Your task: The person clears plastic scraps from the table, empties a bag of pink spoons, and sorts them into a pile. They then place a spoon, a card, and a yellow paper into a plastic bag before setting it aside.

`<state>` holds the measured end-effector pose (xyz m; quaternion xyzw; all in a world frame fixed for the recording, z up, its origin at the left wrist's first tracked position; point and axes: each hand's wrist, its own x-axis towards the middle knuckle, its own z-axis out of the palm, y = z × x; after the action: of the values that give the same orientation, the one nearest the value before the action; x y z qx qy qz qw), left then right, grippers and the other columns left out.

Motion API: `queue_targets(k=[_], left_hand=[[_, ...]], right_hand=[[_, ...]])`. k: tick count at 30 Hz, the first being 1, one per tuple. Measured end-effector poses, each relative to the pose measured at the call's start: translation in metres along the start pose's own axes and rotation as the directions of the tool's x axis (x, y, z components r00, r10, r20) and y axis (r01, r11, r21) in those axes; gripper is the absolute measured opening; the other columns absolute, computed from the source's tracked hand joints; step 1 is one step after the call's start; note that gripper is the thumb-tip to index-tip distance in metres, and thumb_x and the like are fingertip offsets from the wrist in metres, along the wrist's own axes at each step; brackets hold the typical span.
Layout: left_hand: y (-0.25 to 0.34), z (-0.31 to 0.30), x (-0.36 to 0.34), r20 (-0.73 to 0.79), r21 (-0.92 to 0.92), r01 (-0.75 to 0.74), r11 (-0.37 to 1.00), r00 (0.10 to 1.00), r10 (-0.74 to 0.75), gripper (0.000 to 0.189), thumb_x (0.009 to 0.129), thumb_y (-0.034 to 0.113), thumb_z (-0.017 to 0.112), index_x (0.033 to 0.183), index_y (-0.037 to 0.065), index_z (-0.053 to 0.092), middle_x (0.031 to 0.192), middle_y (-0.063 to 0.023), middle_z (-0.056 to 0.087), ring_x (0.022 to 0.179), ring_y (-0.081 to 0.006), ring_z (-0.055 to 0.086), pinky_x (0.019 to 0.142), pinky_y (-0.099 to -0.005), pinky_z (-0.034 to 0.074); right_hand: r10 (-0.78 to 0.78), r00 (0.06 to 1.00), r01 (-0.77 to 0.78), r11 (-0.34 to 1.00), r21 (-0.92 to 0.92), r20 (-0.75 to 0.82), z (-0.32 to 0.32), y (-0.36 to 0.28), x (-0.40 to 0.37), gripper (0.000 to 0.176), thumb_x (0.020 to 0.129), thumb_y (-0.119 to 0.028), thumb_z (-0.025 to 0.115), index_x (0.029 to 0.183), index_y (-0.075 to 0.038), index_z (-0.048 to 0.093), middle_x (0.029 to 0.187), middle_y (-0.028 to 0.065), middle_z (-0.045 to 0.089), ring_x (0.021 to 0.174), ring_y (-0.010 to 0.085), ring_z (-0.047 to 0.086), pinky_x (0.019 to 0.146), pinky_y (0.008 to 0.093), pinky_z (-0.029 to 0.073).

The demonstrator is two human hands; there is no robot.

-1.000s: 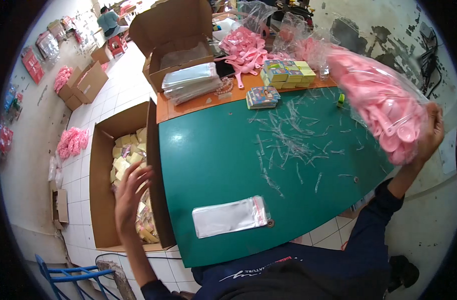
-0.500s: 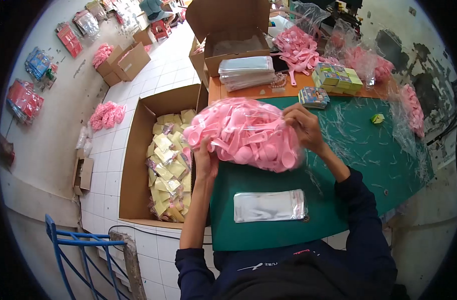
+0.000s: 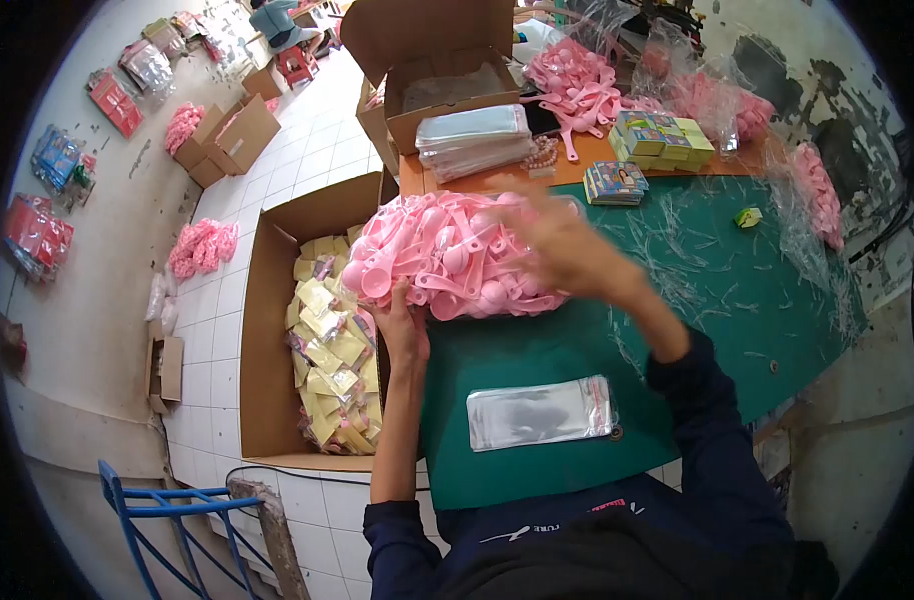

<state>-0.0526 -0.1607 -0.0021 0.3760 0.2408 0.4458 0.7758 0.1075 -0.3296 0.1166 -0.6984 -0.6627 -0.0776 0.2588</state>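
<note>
A clear plastic bag full of pink spoons (image 3: 447,255) is held up over the green tabletop (image 3: 537,480). My left hand (image 3: 402,325) grips its lower left side, the thumb pressed against the plastic. Over the bag's right part is my right hand (image 3: 577,245), smeared by motion, so its fingers cannot be made out. Below the bag lies a stack of clear plastic sleeves (image 3: 539,413). Small printed card packs (image 3: 615,184) sit at the green surface's back edge.
Left of the table stands a large carton (image 3: 262,330) holding yellow packets (image 3: 327,350). Behind are an open brown box (image 3: 447,85), more sleeves (image 3: 474,140) and loose pink spoons (image 3: 577,80). A person (image 3: 277,25) sits far back. A blue metal rail (image 3: 177,507) is front left.
My right hand has moved left from the bag's right edge to in front of its right part. The bag has shifted slightly left. The whole view has shifted a little.
</note>
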Motion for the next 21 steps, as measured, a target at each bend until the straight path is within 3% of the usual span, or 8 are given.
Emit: queue_targets(k=[2, 6, 9, 12, 15, 17, 18, 21], left_hand=[[-0.006, -0.004, 0.001, 0.040, 0.000, -0.043, 0.999, 0.998, 0.043, 0.036, 0.083, 0.008, 0.059, 0.115, 0.011, 0.042, 0.100, -0.0041, 0.055, 0.083, -0.0130, 0.058, 0.069, -0.0292, 0.053], [0.000, 0.012, -0.010, -0.071, -0.034, -0.083, 0.996, 0.994, 0.080, 0.039, 0.085, 0.007, 0.057, 0.118, 0.012, 0.037, 0.104, -0.0051, 0.053, 0.084, -0.0135, 0.058, 0.069, -0.0259, 0.053], [-0.013, -0.001, -0.003, -0.076, -0.070, -0.139, 0.988, 0.988, 0.133, 0.045, 0.085, 0.007, 0.057, 0.122, 0.013, 0.033, 0.110, -0.0059, 0.050, 0.088, -0.0147, 0.057, 0.070, -0.0268, 0.054], [-0.019, -0.003, -0.003, -0.064, -0.031, -0.114, 0.993, 0.992, 0.111, 0.061, 0.085, 0.008, 0.058, 0.133, 0.014, 0.021, 0.112, -0.0064, 0.049, 0.094, -0.0157, 0.055, 0.079, -0.0320, 0.050], [-0.016, 0.002, -0.003, -0.050, 0.073, -0.036, 0.997, 0.998, 0.040, 0.070, 0.086, 0.011, 0.060, 0.136, 0.007, 0.012, 0.114, -0.0087, 0.048, 0.100, -0.0163, 0.051, 0.084, -0.0314, 0.045], [0.002, 0.015, -0.007, -0.099, 0.209, 0.083, 0.974, 0.993, -0.063, 0.070, 0.086, 0.012, 0.061, 0.137, 0.004, 0.013, 0.114, -0.0094, 0.049, 0.101, -0.0164, 0.050, 0.086, -0.0299, 0.043], [-0.020, -0.030, 0.022, 0.116, 0.356, -0.043, 0.933, 0.993, 0.001, 0.068, 0.087, 0.016, 0.060, 0.137, 0.000, 0.017, 0.112, -0.0090, 0.051, 0.100, -0.0166, 0.050, 0.088, -0.0283, 0.041], [0.025, -0.015, -0.010, 0.161, 0.568, -0.046, 0.822, 0.985, -0.056, 0.070, 0.088, 0.020, 0.059, 0.138, -0.003, 0.017, 0.113, -0.0092, 0.051, 0.100, -0.0161, 0.051, 0.091, -0.0283, 0.039]], right_hand=[[-0.107, 0.990, 0.117, 0.987, 0.106, -0.096, 0.054, -0.018, 0.028, 0.056, 0.080, -0.035, 0.059, 0.130, -0.016, 0.043, 0.136, 0.0180, 0.037, 0.125, 0.0350, 0.035, 0.103, 0.0498, 0.027], [-0.170, 0.984, 0.156, 0.963, -0.218, -0.045, 0.114, -0.005, 0.029, 0.054, 0.081, -0.039, 0.055, 0.131, -0.021, 0.043, 0.139, 0.0058, 0.037, 0.129, 0.0255, 0.034, 0.102, 0.0593, 0.022], [-0.030, 0.990, 0.076, 0.932, -0.354, 0.135, 0.072, 0.014, -0.013, 0.050, 0.084, -0.035, 0.052, 0.131, -0.021, 0.043, 0.140, 0.0042, 0.036, 0.130, 0.0212, 0.033, 0.102, 0.0592, 0.021], [-0.002, 1.000, 0.011, 0.737, -0.676, 0.015, 0.029, 0.060, -0.066, 0.047, 0.085, -0.026, 0.050, 0.131, -0.020, 0.043, 0.141, 0.0007, 0.036, 0.128, 0.0215, 0.036, 0.102, 0.0567, 0.023], [0.533, 0.827, -0.492, 0.529, -0.692, -0.181, -0.008, 0.064, -0.090, 0.042, 0.081, -0.012, 0.050, 0.124, -0.013, 0.049, 0.128, 0.0096, 0.048, 0.116, 0.0262, 0.046, 0.097, 0.0586, 0.029], [0.541, 0.827, -0.428, 0.424, -0.798, -0.156, -0.025, 0.062, -0.094, 0.041, 0.079, -0.007, 0.050, 0.120, -0.010, 0.051, 0.122, 0.0127, 0.050, 0.115, 0.0280, 0.047, 0.097, 0.0553, 0.031], [0.548, 0.824, -0.394, 0.367, -0.843, -0.146, -0.032, 0.061, -0.094, 0.040, 0.078, -0.005, 0.050, 0.118, -0.009, 0.052, 0.119, 0.0142, 0.052, 0.114, 0.0289, 0.047, 0.097, 0.0536, 0.032], [0.367, 0.923, -0.384, 0.848, -0.366, -0.118, -0.036, 0.045, -0.065, 0.036, 0.076, -0.001, 0.052, 0.111, -0.006, 0.056, 0.116, 0.0136, 0.053, 0.110, 0.0309, 0.049, 0.095, 0.0446, 0.037]])
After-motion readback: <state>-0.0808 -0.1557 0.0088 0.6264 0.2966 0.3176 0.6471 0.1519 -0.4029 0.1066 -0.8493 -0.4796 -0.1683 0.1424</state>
